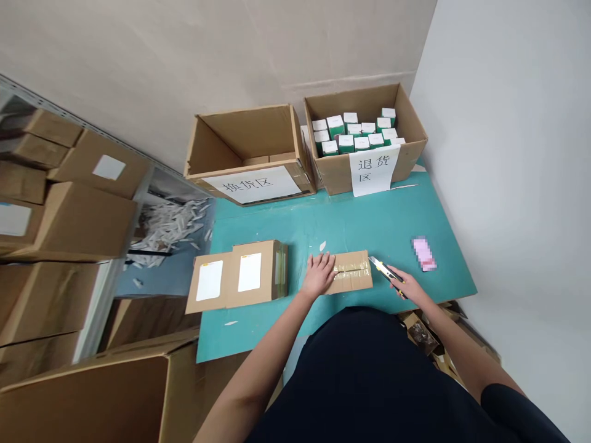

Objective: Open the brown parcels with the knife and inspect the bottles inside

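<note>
A small taped cardboard box point(351, 282) lies on the green table in front of me, with a dark slit running along the tape on its upper face. My left hand point(319, 274) rests flat on the box's left end, fingers stretched out over it. In my right hand point(408, 288) is a utility knife point(386, 272), its handle black and yellow. The blade points left and sits just off the box's right end; whether it touches the cardboard I cannot tell.
Two labelled cartons point(258, 184) stand side by side at the back; the right carton point(333, 175) holds several green-and-white boxes point(346, 143). Labelled parcels point(231, 289) lie to the left. A phone-sized pink item point(423, 253) is at right. Stacked cartons point(87, 215) fill the shelf.
</note>
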Tool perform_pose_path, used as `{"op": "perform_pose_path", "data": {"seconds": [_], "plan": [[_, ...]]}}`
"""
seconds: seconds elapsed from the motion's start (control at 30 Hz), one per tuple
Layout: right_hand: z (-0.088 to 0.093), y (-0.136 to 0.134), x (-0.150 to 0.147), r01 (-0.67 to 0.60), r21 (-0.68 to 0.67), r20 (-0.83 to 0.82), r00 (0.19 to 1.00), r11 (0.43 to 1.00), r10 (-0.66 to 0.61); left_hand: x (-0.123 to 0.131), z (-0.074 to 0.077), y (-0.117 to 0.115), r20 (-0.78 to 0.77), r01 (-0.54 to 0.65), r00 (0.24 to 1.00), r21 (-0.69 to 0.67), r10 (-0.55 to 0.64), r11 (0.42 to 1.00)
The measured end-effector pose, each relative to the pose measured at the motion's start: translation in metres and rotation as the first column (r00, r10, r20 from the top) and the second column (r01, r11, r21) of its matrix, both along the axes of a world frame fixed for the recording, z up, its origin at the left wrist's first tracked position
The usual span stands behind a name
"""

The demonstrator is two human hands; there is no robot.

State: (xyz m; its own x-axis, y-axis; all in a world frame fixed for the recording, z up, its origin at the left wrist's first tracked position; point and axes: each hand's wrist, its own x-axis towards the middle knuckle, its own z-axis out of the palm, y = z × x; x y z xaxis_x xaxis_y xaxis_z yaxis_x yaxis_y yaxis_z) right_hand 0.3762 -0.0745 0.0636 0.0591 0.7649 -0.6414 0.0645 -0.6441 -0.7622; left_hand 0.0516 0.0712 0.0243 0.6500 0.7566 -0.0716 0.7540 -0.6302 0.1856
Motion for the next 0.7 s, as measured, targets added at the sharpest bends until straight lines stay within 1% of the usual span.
{"op": "perform_pose_path", "data": {"seconds": [0.1, 0.17, 0.3, 0.47, 0.7], "plan": [[-0.004, -0.005, -0.001, 0.016, 0.0, -0.01, 1.0, 1.0, -0.016, 0.0, -0.002, 0.0, 0.004, -0.002, 1.0, 0.006, 0.002, 1.0], [-0.006, -0.007, -0.002, 0.045, 0.024, -0.038, 0.998, 0.999, -0.044, 0.0, -0.002, 0.0, 0.007, 0.001, 1.0, 0.004, -0.001, 1.0], [-0.008, -0.004, -0.005, 0.087, 0.051, -0.074, 0.994, 0.995, -0.083, 0.0, -0.002, 0.0, 0.008, 0.002, 1.0, 0.003, -0.002, 1.0], [-0.01, 0.001, -0.005, 0.098, 0.063, -0.066, 0.993, 0.993, -0.093, -0.001, -0.003, 0.0, 0.013, 0.003, 1.0, 0.011, -0.003, 1.0], [-0.017, -0.006, -0.005, 0.083, 0.049, -0.096, 0.992, 0.995, -0.078, -0.001, -0.005, 0.0, 0.02, 0.001, 1.0, 0.011, -0.001, 1.0]]}}
